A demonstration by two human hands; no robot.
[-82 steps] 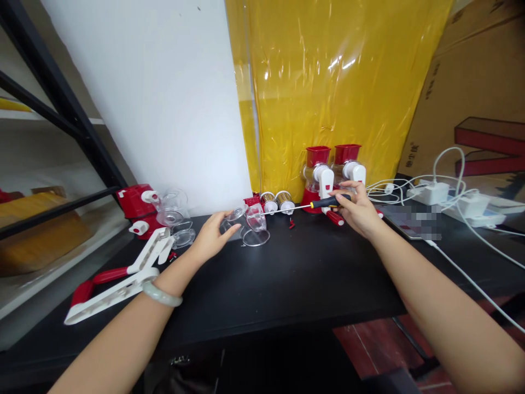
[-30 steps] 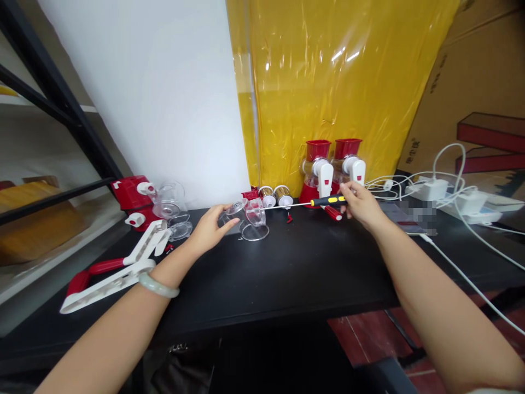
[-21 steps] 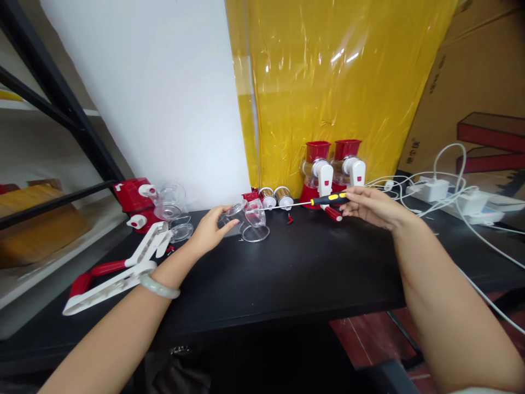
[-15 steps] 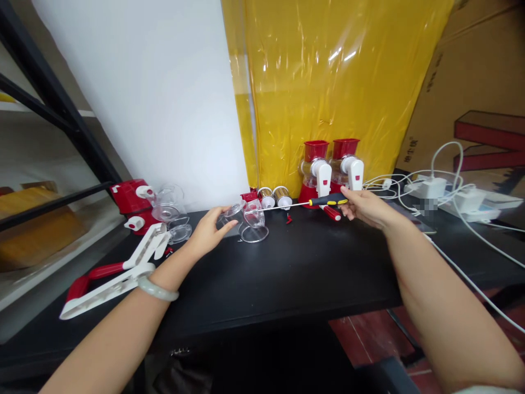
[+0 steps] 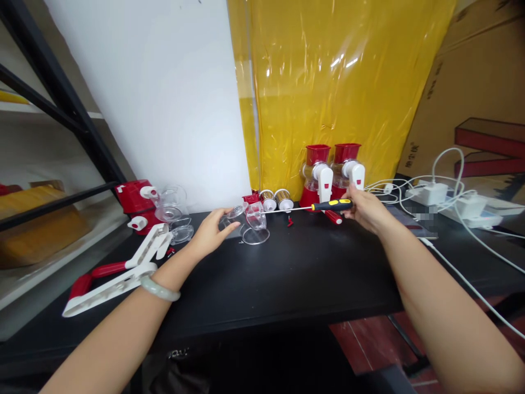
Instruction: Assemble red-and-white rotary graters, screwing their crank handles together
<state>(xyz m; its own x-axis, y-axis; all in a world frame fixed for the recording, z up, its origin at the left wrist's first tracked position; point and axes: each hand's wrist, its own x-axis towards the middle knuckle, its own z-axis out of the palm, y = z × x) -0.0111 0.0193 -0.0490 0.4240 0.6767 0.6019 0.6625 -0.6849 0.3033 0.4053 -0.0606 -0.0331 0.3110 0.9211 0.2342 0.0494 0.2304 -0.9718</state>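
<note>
My left hand (image 5: 213, 232) is wrapped round one side of a clear plastic housing (image 5: 255, 235) that lies on the black table (image 5: 287, 279). My right hand (image 5: 363, 208) grips the black and yellow handle of a screwdriver (image 5: 332, 205). The screwdriver is nearly level, and its thin shaft points left, with the tip at the housing's clear opening. Whether the tip touches anything inside cannot be made out. Behind the housing are two metal grater drums (image 5: 283, 200) with white ends and a small red part (image 5: 290, 221).
Two red and white rotary graters (image 5: 318, 178) stand behind the screwdriver. Red bases (image 5: 137, 205), clear housings (image 5: 171, 205) and white crank parts with red handles (image 5: 109, 290) lie at left. White chargers and cables (image 5: 430, 189) spread at right.
The screwdriver handle has dropped slightly, so the shaft is closer to level. My left hand keeps its hold on the clear housing. The whole view has shifted a little.
</note>
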